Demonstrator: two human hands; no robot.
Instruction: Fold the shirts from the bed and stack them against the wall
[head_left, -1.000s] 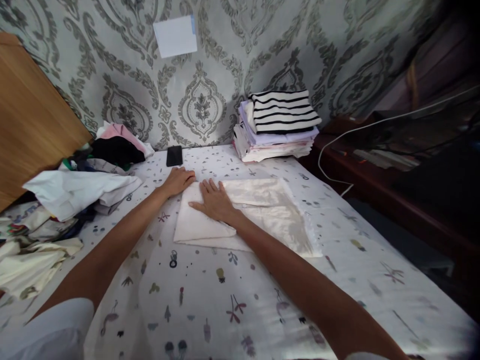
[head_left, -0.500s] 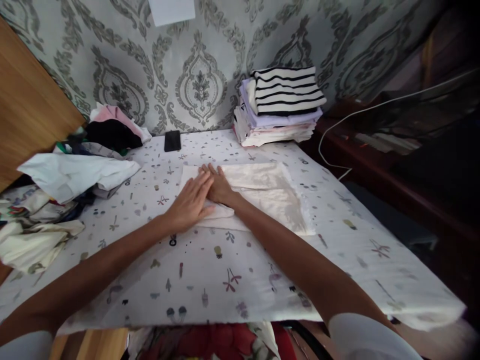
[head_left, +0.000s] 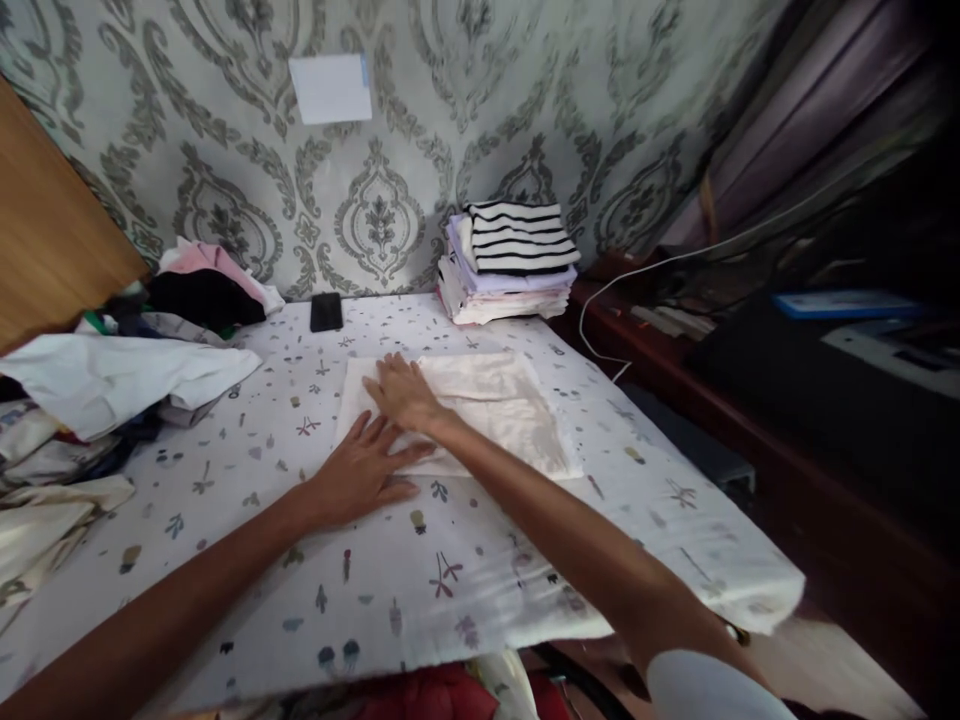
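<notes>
A cream cloth (head_left: 499, 400), folded into a rough rectangle, lies flat on the patterned white sheet (head_left: 420, 610). My right hand (head_left: 406, 396) rests palm down on its left part, fingers spread. Just below and to the left, my left hand (head_left: 360, 474) lies with fingers apart, its fingertips on the cloth's near left edge. Neither hand grips anything. Part of the cloth is hidden under my hands and right forearm.
A folded stack topped by a striped garment (head_left: 521, 238) stands by the wall. A black phone (head_left: 326, 312) lies left of it. Loose clothes (head_left: 127, 380) are heaped at the left. A white cable (head_left: 660, 262) runs over the dark red furniture (head_left: 795, 480) at the right.
My left hand has slid down and left, away from my right hand, and its fingers have spread. My right hand's fingers have fanned out on the cloth. The view has tilted up and turned right.
</notes>
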